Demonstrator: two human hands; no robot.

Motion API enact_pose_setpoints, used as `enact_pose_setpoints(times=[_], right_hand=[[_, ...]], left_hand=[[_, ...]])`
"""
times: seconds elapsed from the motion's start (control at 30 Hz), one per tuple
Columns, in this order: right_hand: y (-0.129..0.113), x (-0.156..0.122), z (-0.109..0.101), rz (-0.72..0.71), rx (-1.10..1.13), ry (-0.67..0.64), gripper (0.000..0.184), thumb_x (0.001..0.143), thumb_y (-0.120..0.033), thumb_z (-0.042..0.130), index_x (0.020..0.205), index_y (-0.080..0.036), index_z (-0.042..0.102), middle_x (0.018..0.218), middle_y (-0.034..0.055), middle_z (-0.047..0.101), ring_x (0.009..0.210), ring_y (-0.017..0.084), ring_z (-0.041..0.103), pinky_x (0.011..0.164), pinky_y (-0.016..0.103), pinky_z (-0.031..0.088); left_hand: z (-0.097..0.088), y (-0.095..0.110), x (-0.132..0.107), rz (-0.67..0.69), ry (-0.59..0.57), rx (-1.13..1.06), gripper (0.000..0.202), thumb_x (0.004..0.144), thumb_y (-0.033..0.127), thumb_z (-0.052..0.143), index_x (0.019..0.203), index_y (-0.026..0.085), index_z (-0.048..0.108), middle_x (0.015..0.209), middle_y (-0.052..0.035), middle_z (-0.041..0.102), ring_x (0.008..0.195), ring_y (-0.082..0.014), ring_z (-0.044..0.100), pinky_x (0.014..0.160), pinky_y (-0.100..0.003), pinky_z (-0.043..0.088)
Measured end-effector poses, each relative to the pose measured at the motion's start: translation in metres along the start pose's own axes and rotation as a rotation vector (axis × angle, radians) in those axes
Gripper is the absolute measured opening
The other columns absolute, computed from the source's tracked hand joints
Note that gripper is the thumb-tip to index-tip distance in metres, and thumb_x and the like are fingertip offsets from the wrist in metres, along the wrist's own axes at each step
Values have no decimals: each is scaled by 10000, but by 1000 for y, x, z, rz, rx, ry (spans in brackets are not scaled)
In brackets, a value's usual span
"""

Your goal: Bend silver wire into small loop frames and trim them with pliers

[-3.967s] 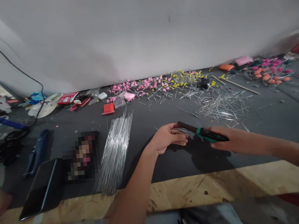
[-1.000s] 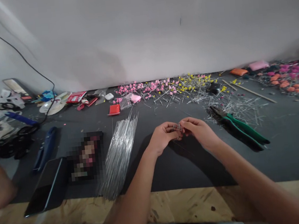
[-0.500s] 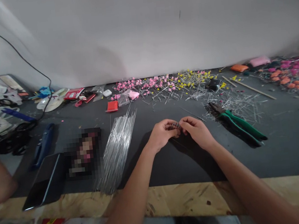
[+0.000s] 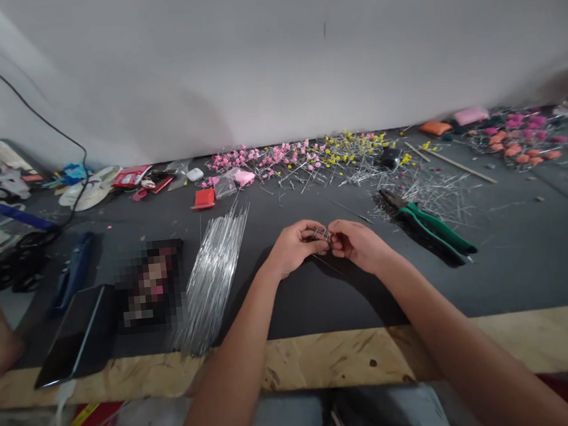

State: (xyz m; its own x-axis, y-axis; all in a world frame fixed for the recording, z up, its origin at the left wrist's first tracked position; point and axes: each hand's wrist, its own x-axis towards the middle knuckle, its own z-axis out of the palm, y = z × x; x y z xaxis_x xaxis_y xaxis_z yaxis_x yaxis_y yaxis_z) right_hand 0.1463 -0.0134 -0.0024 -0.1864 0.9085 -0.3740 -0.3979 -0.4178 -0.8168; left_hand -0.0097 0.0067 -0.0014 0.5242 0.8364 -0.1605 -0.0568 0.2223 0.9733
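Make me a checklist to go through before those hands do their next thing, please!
1. Left grip closed on the small wires: ok.
2. Right grip holding a wire too: cannot tell; its fingertips are at the wires, but hide any hold.
3. Wire ends lined up: cannot tell; too small.
4. Green-handled pliers lying out of both hands: ok.
5. Long wire bundle lying together: ok, roughly side by side.
6. Loose wires by the pliers tidy: not ok, scattered.
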Motion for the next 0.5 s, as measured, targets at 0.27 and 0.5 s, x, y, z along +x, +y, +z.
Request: enact_pose_setpoints(times=[0.27, 0.5], right_hand=[[-2, 4, -8, 206, 166, -144, 116, 670, -185, 583, 574, -151, 526, 508, -37, 475, 416, 41, 358, 362, 167, 269], [-2, 2, -8, 152, 122, -172, 129, 696, -238, 613, 625, -152, 548, 533, -40, 465, 450, 53, 373, 419, 187, 342]], left_hand=[[2, 2, -3, -5, -60, -38, 298, 646, 149, 705, 910, 140, 567, 807, -18, 639, 748, -109, 612, 751, -291, 488], [2, 4, -2, -2, -13, -36, 306, 632, 149, 714, 904, 135, 574, 799, -29, 646, 741, -119, 620, 751, -300, 497]])
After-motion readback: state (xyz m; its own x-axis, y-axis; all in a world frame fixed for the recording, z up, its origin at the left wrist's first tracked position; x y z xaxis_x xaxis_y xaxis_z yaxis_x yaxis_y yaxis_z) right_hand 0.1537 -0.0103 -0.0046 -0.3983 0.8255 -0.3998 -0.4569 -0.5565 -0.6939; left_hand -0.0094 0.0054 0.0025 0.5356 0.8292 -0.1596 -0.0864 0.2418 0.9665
